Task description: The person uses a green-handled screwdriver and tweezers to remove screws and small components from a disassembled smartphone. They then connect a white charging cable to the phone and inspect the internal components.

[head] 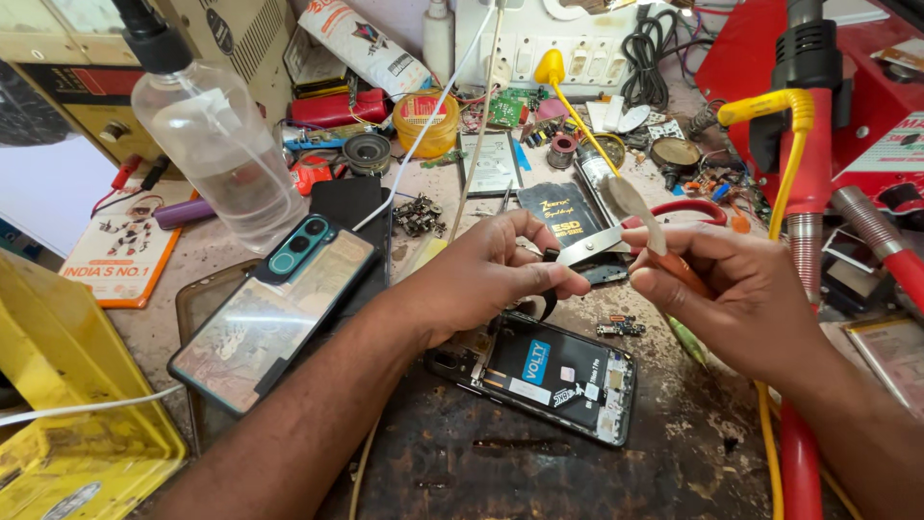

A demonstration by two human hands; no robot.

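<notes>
Two hands meet at the centre of the frame, just above an opened phone point(539, 380) that lies back-off on the worn counter point(433, 462), its black battery showing. The left hand point(491, 274) is curled nearly closed, thumb and fingertips pinching a small black strip point(550, 279) — tape or a thin flex, too small to tell which — whose lower end loops down toward the phone's top edge. The right hand point(741, 289) is closed round the handles of a pair of scissors point(602, 243); the blades stand slightly apart with their tips at the strip, beside the left fingertips.

The step in hand looks like trimming that strip to size over the open phone. As a judgement, the cut calls for the left hand to keep the strip taut and steady while the blades close just clear of the fingertips, and clear of the phone's board below.

Around them: a second phone point(274, 313) lies glass-down at centre left with its camera block uppermost, a clear plastic bottle point(217, 144) stands behind it, a yellow tray point(67, 385) fills the lower left corner, and a red-and-black station with a yellow cable point(794, 144) occupies the upper right — loose parts and spools crowd the far side.
</notes>
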